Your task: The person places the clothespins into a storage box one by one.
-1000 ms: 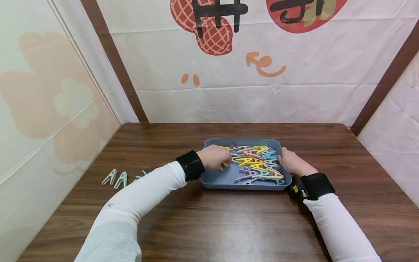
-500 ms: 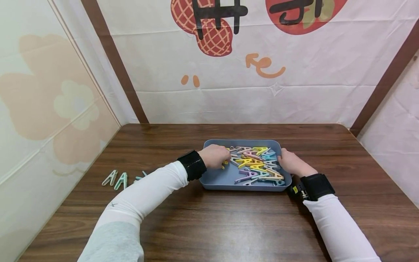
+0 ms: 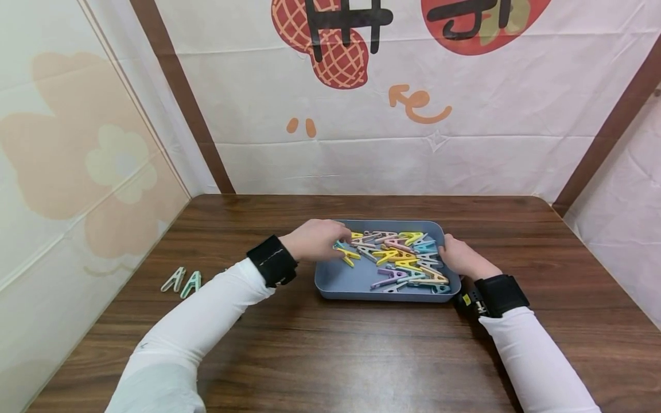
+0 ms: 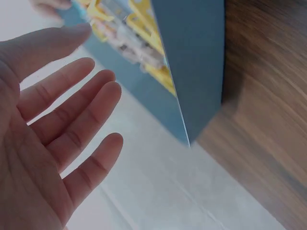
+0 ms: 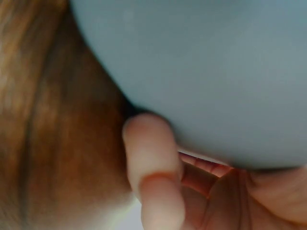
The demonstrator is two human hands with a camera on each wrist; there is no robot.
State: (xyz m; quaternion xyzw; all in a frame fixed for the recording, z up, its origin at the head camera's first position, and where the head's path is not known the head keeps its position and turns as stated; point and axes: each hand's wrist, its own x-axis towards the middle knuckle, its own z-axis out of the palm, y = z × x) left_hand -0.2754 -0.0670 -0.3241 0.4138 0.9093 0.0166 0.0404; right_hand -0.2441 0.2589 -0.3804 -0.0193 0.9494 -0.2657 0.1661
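Over the left end of a blue-grey tray (image 3: 361,296) is my left hand (image 3: 320,240), fingers relaxed. The left wrist view shows its palm (image 4: 43,139) holding nothing, beside the tray wall (image 4: 196,62). Just below its fingertips in the head view lies a yellow clothespin (image 3: 348,255), with a bit of blue next to it. My right hand (image 3: 467,258) grips the tray's right end; in the right wrist view a finger (image 5: 151,148) presses the tray's outside (image 5: 201,72). Several pastel and yellow clothespins (image 3: 397,256) fill the tray's middle and right side.
On the brown table (image 3: 330,355), at the left, lie a whitish clothespin (image 3: 173,279) and a mint green clothespin (image 3: 191,283). A printed cloth wall (image 3: 382,166) stands behind the table, and another cloth panel (image 3: 51,275) rises along its left.
My left hand has moved left and slightly back from the clothespins, its fingers loosening, which uncovers the yellow clothespin. The left sleeve now covers a bluish clothespin on the table. My right hand stays put.
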